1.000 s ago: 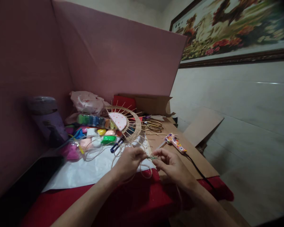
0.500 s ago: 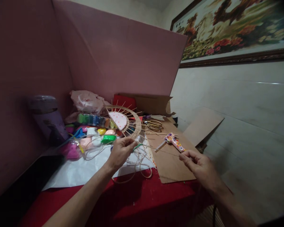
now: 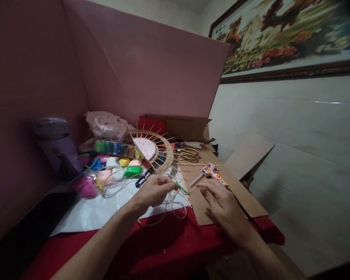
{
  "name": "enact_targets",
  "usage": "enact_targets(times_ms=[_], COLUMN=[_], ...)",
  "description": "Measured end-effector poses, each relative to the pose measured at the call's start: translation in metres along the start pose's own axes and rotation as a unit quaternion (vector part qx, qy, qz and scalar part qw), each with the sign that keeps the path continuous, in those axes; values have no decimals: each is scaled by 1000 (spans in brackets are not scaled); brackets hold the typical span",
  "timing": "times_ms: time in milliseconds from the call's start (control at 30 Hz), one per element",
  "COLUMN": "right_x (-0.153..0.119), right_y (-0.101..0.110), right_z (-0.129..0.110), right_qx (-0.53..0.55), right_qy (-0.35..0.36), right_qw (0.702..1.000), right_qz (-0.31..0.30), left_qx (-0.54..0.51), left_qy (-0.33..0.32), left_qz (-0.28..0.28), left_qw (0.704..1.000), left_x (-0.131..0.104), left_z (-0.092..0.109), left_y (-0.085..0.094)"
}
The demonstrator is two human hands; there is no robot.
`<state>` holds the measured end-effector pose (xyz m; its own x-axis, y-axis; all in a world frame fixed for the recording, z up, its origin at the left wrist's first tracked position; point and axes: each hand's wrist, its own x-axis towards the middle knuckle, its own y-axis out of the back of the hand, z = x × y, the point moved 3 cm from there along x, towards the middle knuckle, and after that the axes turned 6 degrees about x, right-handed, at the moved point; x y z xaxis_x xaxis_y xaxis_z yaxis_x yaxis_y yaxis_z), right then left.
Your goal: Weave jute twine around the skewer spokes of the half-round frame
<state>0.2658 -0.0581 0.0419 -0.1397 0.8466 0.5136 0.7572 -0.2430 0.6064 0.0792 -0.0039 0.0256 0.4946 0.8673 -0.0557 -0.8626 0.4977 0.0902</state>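
Green strand (image 3: 182,188) extends from the left fingers (image 3: 168,185) toward the right fingers (image 3: 209,188).

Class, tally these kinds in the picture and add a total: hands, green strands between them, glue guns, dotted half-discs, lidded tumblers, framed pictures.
Hands, left hand and right hand: 2
Green strand: 1
Glue gun: 1
Dotted half-disc: 1
Lidded tumbler: 1
Framed picture: 1
Total: 7

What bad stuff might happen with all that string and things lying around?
The loose twine loops near the left hand might tangle. The right hand is close to the flowery glue gun and could bump it. Thin sticks poking out of the woven piece might snag twine.
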Motion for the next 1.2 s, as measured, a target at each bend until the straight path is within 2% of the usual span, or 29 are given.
enact_targets(times_ms=[67, 167, 267, 333, 400, 433, 500, 567, 600, 667, 733, 867, 933, 1033, 1100, 1133, 1200], right_x=[2, 5, 5, 2, -1, -2, 1, 5, 7, 10, 11, 13, 15, 19, 21, 21, 20], right_y=[-13, -27, -22, -10, 0, 5, 9, 1, -8, -27, -42, -54, -53, -42, -34, -29, -18], right_z=[-14, -25, -25, -25, -29, -32, -34, -32, -30, -25, -17, -2, 6, 23, 32, 35, 41], right_qx=[47, 55, 72, 130, 217, 248, 252, 182, 150, 151, 210, 335, 377, 429, 446, 445, 406], right_qy=[21, 35, 23, 18, 17, 21, 21, -5, -19, -31, -59, -132, -153, -165, -163, -161, -154], right_qw=[999, 998, 997, 988, 956, 945, 956, 982, 988, 988, 976, 933, 913, 877, 859, 859, 878], right_qz=[11, 7, -8, -80, -197, -210, -148, -49, -24, -20, -21, -12, 27, 141, 190, 197, 200], left_qx=[8, 25, 42, 55, 67, 73, 87, 102, 108, 105, 87, 18, -22, -64, -83, -90, -96], left_qy=[3, 0, -12, -28, -47, -55, -71, -90, -100, -110, -101, -58, -42, -30, -29, -28, -23], left_qz=[3, 10, 34, 62, 86, 92, 89, 74, 65, 48, 34, 9, -4, -8, -3, -1, -5], left_qw=[1000, 1000, 998, 996, 993, 992, 990, 988, 987, 987, 990, 998, 999, 997, 996, 996, 995], left_x=[-1, -3, -3, -1, 0, 1, 3, 3, 2, 1, 0, -1, -1, 0, 0, 1, 1], left_z=[1, 3, 5, 5, 4, 3, 0, -1, -2, -2, -1, 0, -1, -3, -5, -6, -6], left_y=[-3, -5, -5, -2, -1, 0, -1, -3, -5, -7, -9, -13, -13, -10, -7, -6, -6])
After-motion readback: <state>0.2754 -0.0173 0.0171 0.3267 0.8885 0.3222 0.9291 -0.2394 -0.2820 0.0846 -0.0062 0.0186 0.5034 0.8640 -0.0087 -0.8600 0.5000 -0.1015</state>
